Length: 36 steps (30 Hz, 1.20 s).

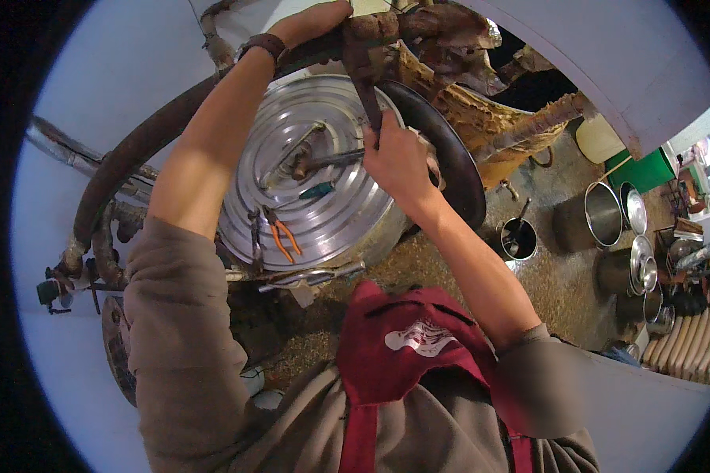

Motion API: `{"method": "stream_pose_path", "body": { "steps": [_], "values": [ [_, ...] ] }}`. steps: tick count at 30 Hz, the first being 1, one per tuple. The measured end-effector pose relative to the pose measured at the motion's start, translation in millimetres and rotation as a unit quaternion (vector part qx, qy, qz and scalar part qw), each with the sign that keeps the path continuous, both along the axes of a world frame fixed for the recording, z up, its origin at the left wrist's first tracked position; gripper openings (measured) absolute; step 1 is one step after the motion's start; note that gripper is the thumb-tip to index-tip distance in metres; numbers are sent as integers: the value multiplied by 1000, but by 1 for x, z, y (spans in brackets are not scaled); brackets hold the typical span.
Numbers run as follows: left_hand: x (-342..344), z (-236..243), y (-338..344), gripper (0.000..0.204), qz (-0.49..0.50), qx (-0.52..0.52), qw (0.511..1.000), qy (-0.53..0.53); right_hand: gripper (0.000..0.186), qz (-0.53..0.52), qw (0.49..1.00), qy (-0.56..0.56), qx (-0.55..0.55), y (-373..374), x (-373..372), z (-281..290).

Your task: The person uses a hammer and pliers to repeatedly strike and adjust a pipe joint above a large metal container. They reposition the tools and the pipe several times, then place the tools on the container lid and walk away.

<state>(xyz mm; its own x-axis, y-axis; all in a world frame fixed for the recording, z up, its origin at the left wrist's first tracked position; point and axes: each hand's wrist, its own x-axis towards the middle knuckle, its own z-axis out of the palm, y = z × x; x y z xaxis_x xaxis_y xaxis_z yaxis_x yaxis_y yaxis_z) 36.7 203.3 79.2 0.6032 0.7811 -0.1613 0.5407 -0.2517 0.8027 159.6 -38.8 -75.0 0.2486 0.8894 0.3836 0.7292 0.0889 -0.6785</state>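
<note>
The wrench (362, 83) you grip is dark metal, matt and rusty-looking; the thick curved pipe (130, 154) past your left arm looks dull and rough. Below you, the round ridged lid (347, 229) is bright, glossy metal. The pliers (277, 230) on it have smooth handles, seemingly plastic. Your apron (371, 363) is matt cloth, your sleeves (185, 307) soft matt fabric. The floor (418, 264) looks hard, speckled and shiny.

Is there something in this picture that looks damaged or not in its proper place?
Yes: the yellow-brown covering, to the upper right of the round silver metal lid, looks damaged, because its surface is rough and ragged.
</note>
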Motion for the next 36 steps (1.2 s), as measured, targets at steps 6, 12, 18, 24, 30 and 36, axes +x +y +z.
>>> {"method": "stream_pose_path", "body": {
  "steps": [6,12,18,24,30,36],
  "values": [
    [8,10,-10,44,0,34,998,53,32,-17,1000,-14,14,1,-3,-6],
    [-9,25,-37,55,-83,156,984,26,38,-50,996,12,-74,-17,-4,1],
    [-13,-7,-25,55,-62,546,793,266,39,-42,992,106,-57,-17,-9,-4],
    [-17,-36,-2,54,-28,667,708,230,35,-25,988,151,-27,-5,-10,-19],
    [-10,-28,-13,55,-18,628,724,284,35,-21,989,147,-22,-2,-10,-27],
    [-16,-28,-17,59,-12,651,710,269,36,-20,990,141,-3,-1,-9,-32]
  ]
}}
